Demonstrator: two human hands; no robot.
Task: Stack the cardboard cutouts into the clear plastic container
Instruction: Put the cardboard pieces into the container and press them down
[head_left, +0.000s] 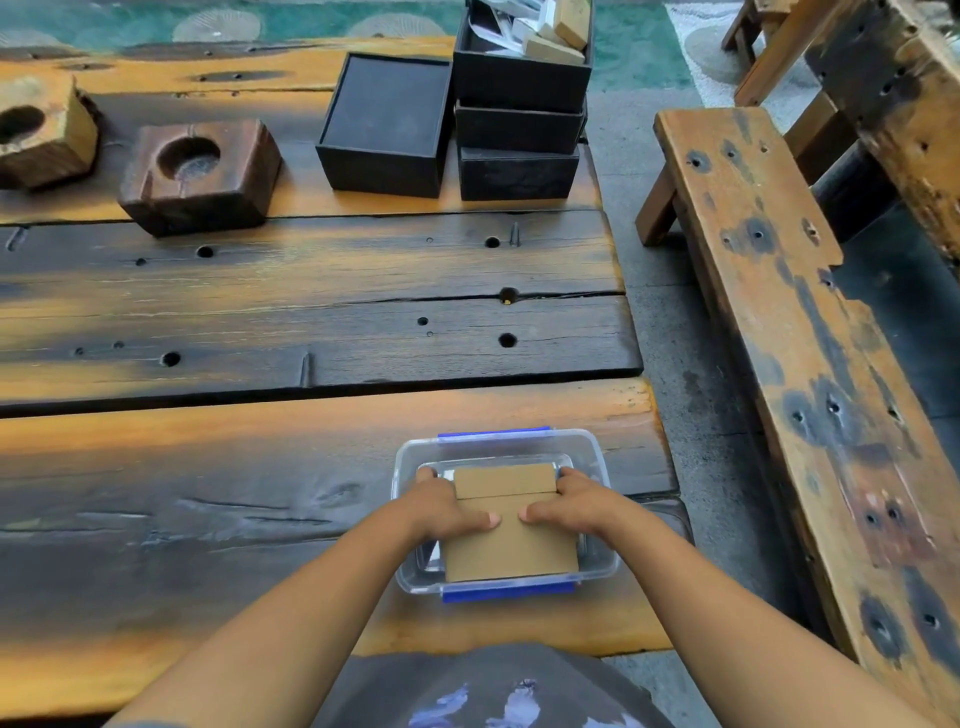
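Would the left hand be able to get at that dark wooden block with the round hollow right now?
Probably not as things stand: the left hand is gripping the cardboard cutouts over the clear plastic container. The dark wooden block sits far across the bare table, nothing blocking it.

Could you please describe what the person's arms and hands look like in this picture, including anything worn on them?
Both forearms are bare: no sleeves, gloves, watch, rings or bracelets show. The left hand and right hand have short, unpainted nails. At the bottom edge is a dark grey garment with a pale blue and white print.
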